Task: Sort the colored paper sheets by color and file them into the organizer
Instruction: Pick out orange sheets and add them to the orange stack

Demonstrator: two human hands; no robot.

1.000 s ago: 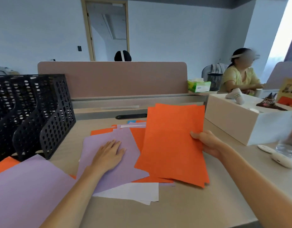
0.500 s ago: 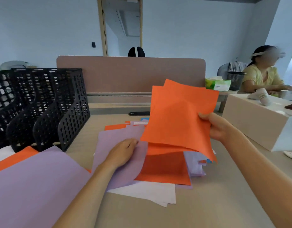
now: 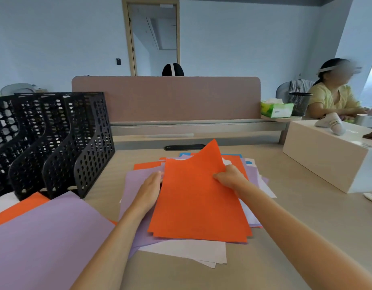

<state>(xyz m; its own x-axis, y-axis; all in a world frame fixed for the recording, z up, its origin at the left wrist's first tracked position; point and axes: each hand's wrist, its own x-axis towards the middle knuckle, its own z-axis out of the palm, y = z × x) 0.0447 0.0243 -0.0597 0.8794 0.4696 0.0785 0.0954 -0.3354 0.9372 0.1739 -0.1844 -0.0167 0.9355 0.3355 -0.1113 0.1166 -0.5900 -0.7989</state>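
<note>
Right hand: the right hand [image 3: 229,176] pinches the right edge of the orange sheets [image 3: 197,206], thumb on top; its other fingers are hidden under the paper.
Left hand: the left hand [image 3: 151,185] lies flat with straight fingers on the top lilac sheet [image 3: 137,181] of the pile. Its fingertips are at the orange sheets' left edge, and it holds nothing.
Orange sheets: more than one, judging by the offset lower corners. They lie over the pile [image 3: 191,252] mid-counter, with the far corner curled up in a peak.
Pile: lilac, orange, white and a little blue, fanned and unsorted.
Organizer: the black organizer [image 3: 61,143] stands at the left rear of the counter [image 3: 296,206], well apart from the orange sheets.
Sorted stacks: a big lilac stack [image 3: 44,237] lies front left, with an orange edge [image 3: 15,210] showing beneath it.
Step, as I judge it: gathering the orange out of the mix.
Doing it well: press the pile down with the flat hand while lifting. Check that no lilac clings underneath. Take a deeper grip so the floppy corner settles, and tap the edges square before laying or slotting them.
Risk: thin paper may buckle, or drag neighbours askew.
</note>
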